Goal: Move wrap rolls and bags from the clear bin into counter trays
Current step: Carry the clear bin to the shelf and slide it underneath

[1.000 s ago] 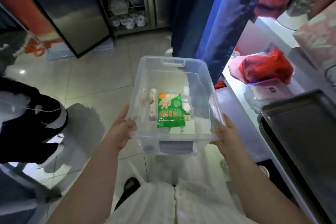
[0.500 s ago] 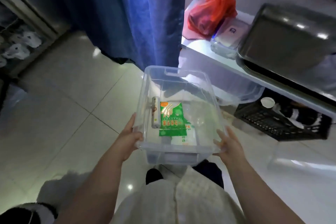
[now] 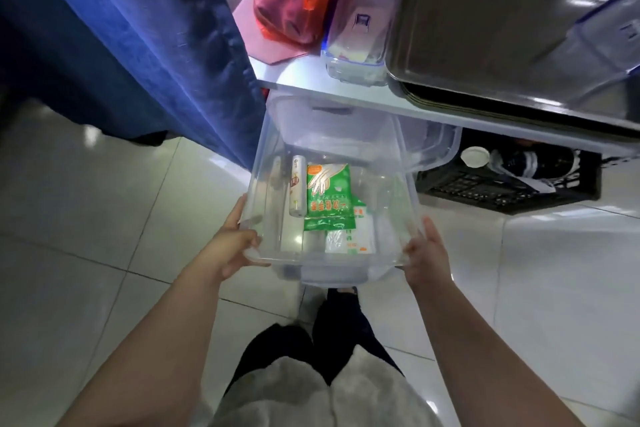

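Observation:
I carry a clear plastic bin (image 3: 277, 135) in front of me, above the floor. My left hand (image 3: 230, 243) grips its near left corner and my right hand (image 3: 427, 253) grips its near right corner. Inside lie a white wrap roll (image 3: 298, 185) along the left wall, a green bag of gloves (image 3: 329, 196) beside it, and a white packet (image 3: 349, 241) partly under the green bag. The bin's far end is at the edge of the white counter (image 3: 346, 92). Dark metal trays (image 3: 485, 28) are stacked on the counter at the upper right.
A red plastic bag (image 3: 301, 0) and a clear lidded box (image 3: 356, 45) sit on the counter left of the trays. A blue curtain (image 3: 131, 28) hangs at the left. Under the counter are another clear tub (image 3: 433, 146) and a black crate (image 3: 512, 180) with bottles. The floor is glossy tile.
I have turned right and stepped up to the counter with the bin; its far end has come up to the counter edge. Both hands keep the same grip.

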Motion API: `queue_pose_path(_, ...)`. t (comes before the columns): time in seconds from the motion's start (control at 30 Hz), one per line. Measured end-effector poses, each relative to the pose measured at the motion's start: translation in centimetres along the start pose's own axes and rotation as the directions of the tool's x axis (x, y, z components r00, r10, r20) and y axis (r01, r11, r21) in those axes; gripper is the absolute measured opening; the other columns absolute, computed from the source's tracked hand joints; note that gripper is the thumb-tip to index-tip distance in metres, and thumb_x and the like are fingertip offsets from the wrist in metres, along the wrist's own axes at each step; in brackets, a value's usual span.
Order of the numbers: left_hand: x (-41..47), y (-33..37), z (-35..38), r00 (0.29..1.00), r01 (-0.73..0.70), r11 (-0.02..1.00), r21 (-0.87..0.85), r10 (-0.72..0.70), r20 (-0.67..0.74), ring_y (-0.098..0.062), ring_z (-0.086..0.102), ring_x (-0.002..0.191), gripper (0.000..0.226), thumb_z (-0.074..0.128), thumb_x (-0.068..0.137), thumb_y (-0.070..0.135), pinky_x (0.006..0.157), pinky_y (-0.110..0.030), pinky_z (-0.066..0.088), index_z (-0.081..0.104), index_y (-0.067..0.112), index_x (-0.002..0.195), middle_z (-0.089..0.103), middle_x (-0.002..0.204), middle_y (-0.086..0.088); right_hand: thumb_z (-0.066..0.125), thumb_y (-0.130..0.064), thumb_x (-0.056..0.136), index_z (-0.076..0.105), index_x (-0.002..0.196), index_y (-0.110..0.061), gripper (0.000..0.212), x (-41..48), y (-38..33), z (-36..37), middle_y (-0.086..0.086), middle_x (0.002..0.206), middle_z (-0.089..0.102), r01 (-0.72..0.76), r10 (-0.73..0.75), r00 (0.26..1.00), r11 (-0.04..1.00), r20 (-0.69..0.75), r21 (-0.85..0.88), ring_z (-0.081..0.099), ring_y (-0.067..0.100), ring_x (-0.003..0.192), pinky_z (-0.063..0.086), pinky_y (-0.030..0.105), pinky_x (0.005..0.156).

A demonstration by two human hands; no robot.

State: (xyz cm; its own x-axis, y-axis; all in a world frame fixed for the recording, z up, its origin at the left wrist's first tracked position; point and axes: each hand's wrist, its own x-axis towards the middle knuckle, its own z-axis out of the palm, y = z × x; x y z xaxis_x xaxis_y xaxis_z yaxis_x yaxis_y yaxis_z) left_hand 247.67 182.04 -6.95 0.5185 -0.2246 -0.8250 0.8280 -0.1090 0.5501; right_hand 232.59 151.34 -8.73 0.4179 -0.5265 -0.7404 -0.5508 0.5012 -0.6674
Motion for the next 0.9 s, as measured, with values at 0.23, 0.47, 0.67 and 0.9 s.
queue_pose_path(0.23, 9.2, 4.2, 0.9, 0.996, -0.048, 0.999, -0.019, 0.046, -0.080, -0.029, 0.056, 0.094, 0.090, 0.036, 0.070, -0.019, 0.082, -0.056, 0.050, 0.052, 0.055, 0.118, 0.059, 0.118, 0.003, 0.032, 0.021, 0.074, 0.046, 0.138, -0.026, 0.081, 7.3, -1.3, 5.5, 0.004, 0.140, 0.052, -0.045, 0.069, 0.996, 0.943, -0.062, 0.329, 0.053, 0.024, 0.097, 0.042, 0.029, 0.069)
queue_pose_path(0.47, 18.8, 3.5, -0.1, 0.970, -0.092, 0.986, -0.140, 0.056, -0.237, -0.020, 0.058, 0.096, 0.065, 0.038, 0.084, -0.016, 0.102, -0.053, 0.038, 0.052, 0.032, 0.126, 0.059, 0.127, -0.005, 0.030, 0.024, 0.073, 0.049, 0.133, -0.034, 0.085, 13.6, 1.7, 10.4, -0.007, 0.134, 0.055, -0.055, 0.122, 0.981, 0.919, -0.148, 0.390, 0.057, 0.011, 0.094, 0.043, 0.020, 0.070)
queue_pose_path(0.67, 24.4, 4.5, -1.9, 0.970, -0.155, 0.945, -0.288, 0.092, -0.223, -0.007, 0.067, 0.086, 0.050, 0.041, 0.084, -0.006, 0.093, -0.045, 0.046, 0.055, 0.029, 0.117, 0.061, 0.121, -0.004, 0.045, 0.018, 0.072, 0.051, 0.129, -0.045, 0.086, 17.9, 3.8, 13.9, -0.023, 0.117, 0.054, -0.028, 0.127, 0.965, 0.920, -0.231, 0.391, 0.063, -0.005, 0.087, 0.052, 0.015, 0.064)
queue_pose_path(0.9, 28.1, 7.1, -2.6, 0.976, -0.167, 0.934, -0.315, 0.202, 0.079, -0.013, 0.061, 0.099, 0.030, 0.043, 0.093, 0.024, 0.078, -0.033, 0.052, 0.058, 0.026, 0.119, 0.064, 0.100, 0.011, 0.045, 0.018, 0.065, 0.055, 0.128, -0.042, 0.087, 22.2, 2.8, 16.3, -0.006, 0.144, 0.046, 0.119, -0.007, 0.968, 0.892, -0.250, 0.436, 0.046, 0.024, 0.128, 0.037, 0.049, 0.107)
